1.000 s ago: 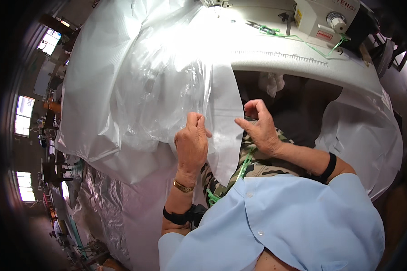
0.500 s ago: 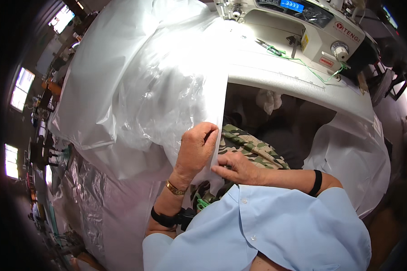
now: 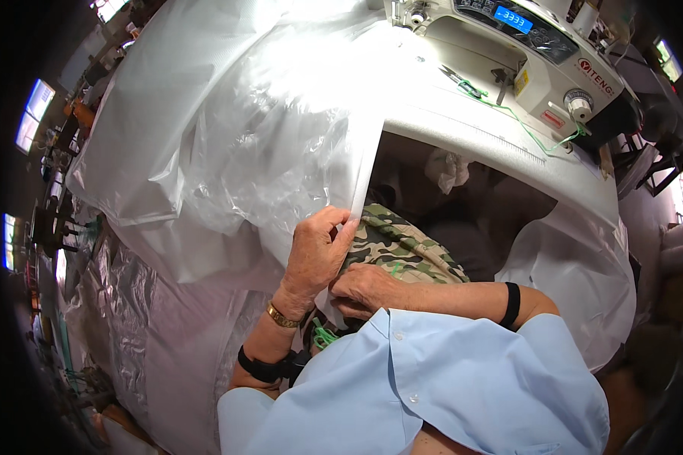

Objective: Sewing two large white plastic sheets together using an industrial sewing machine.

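Note:
A big sheet of translucent white plastic (image 3: pixel 273 144) spreads over the left of the sewing table and hangs down toward me. Its straight, folded-looking right edge runs from near the machine's needle area to my hands. My left hand (image 3: pixel 311 250) pinches that edge between thumb and fingers. Just below and to the right, my right hand (image 3: pixel 368 288) is closed, its fingers curled under beside the lower part of the sheet. Its fingertips are hidden, so what they grip does not show. Camouflage cloth (image 3: pixel 406 246) lies beneath the hands, over my lap.
A white sewing machine (image 3: pixel 501 76) stands at the far right with a lit display. Small thread snips (image 3: pixel 463 82) with a green cord lie on its bed. More white plastic (image 3: pixel 569 265) hangs at the right. Silvery plastic (image 3: pixel 129 318) drapes at the lower left.
Both hands have moved slightly left in the picture. My right hand has gone down and left, and its fingers have curled in. My left hand keeps its pinch on the sheet's edge.

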Demonstrator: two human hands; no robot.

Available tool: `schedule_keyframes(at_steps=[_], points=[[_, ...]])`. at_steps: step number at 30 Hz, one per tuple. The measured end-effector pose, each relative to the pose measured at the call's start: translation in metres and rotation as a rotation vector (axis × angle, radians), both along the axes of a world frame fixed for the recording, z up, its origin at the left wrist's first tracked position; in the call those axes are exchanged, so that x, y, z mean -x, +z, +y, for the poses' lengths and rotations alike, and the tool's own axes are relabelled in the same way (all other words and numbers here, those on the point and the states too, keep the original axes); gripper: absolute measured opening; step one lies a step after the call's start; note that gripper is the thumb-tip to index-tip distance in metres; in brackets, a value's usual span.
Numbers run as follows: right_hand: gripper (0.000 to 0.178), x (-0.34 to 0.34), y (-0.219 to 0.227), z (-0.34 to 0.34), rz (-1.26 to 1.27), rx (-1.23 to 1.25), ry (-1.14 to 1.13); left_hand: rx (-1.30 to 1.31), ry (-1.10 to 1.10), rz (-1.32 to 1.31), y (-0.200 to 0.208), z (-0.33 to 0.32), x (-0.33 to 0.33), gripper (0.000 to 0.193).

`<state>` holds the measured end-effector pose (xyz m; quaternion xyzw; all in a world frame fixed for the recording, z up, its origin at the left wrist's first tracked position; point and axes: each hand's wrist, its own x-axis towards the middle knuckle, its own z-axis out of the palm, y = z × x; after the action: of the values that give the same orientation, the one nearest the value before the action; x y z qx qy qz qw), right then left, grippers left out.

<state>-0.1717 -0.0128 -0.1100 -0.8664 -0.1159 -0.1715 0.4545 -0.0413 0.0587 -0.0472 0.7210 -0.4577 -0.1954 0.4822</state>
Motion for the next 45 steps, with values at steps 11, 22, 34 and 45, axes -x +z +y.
schedule_keyframes(at_steps=[11,22,34,45], points=[[0.019,-0.049,0.066,-0.153,-0.153,0.162,-0.663,0.067,0.072,-0.338,0.002,0.006,0.027,0.037],[0.030,-0.108,0.050,-0.269,-0.106,0.630,-0.698,-0.024,-0.182,-0.218,-0.010,-0.014,0.024,0.035],[0.052,-0.117,0.060,-0.274,0.209,0.692,-0.620,-0.077,-0.185,-0.413,-0.027,-0.019,-0.001,0.035],[0.081,-0.120,0.058,-0.280,0.216,0.656,-0.538,-0.039,-0.131,-0.510,-0.002,-0.060,-0.041,0.030]])
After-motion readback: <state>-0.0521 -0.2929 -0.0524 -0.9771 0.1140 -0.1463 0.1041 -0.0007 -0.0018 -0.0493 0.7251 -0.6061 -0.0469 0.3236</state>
